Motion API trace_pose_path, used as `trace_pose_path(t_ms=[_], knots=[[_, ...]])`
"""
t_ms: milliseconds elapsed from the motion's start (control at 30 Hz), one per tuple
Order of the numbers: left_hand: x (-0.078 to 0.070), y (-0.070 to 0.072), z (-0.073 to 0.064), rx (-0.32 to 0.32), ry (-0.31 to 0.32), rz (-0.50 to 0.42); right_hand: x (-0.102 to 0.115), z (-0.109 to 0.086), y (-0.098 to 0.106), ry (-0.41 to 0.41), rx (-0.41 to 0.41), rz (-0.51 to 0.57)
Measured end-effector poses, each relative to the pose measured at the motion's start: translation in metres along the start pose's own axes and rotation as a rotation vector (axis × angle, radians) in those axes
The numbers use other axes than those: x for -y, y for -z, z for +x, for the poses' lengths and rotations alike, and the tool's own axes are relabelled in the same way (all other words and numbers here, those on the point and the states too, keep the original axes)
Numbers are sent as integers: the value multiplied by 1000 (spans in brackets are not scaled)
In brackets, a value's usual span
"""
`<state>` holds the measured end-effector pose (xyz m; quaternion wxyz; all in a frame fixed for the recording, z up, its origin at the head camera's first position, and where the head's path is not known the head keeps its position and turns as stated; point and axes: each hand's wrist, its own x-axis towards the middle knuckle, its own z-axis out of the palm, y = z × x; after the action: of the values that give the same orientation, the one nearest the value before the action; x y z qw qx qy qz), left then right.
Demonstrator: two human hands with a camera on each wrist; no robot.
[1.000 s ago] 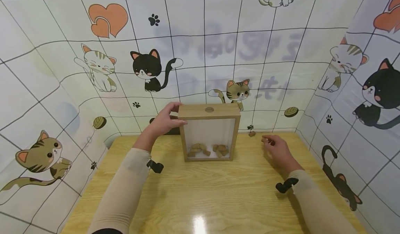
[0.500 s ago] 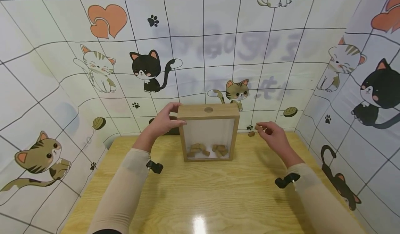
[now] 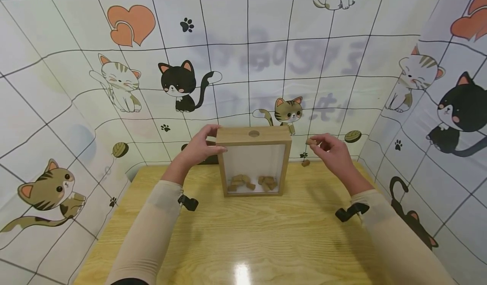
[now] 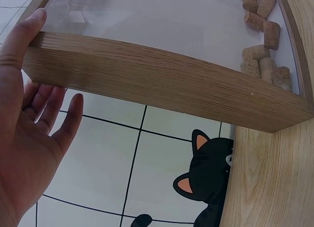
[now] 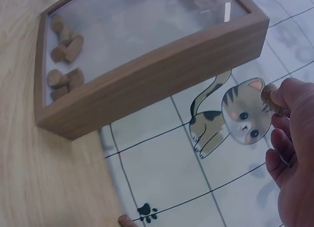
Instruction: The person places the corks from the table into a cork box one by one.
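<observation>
A shallow wooden box (image 3: pixel 236 142) with a clear front stands upright on the table, a round hole (image 3: pixel 253 133) in its top. Several corks (image 4: pixel 271 35) lie at the bottom inside, in two loose piles. My left hand (image 3: pixel 200 146) holds the box's upper left corner, the thumb (image 4: pixel 30 28) on the front edge and the other fingers behind. Right of the box and above the table, my right hand (image 3: pixel 335 154) pinches a cork (image 5: pixel 271 98) between thumb and fingertips. Another cork (image 3: pixel 305 163) rests on the table by the back wall.
A tiled-pattern cloth (image 3: pixel 228 86) with printed cats hangs close behind the table and along both sides. The wooden table top (image 3: pixel 251 230) stretches in front of the box. Each forearm wears a black wrist mount (image 3: pixel 189 203).
My right hand has lifted the cork from near the table and carried it up and left, toward the level of the box top. The left hand and the box stay in place.
</observation>
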<state>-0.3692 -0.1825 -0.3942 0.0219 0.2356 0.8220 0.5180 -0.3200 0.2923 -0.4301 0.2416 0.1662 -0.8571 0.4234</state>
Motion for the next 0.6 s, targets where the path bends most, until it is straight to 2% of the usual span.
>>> trace_pose_path(t_ms=[200, 600], knots=[[0, 0, 0, -1, 7, -4, 24, 11, 3, 16, 4, 36], [-3, 0, 0, -3, 7, -6, 64, 30, 0, 111, 31, 101]])
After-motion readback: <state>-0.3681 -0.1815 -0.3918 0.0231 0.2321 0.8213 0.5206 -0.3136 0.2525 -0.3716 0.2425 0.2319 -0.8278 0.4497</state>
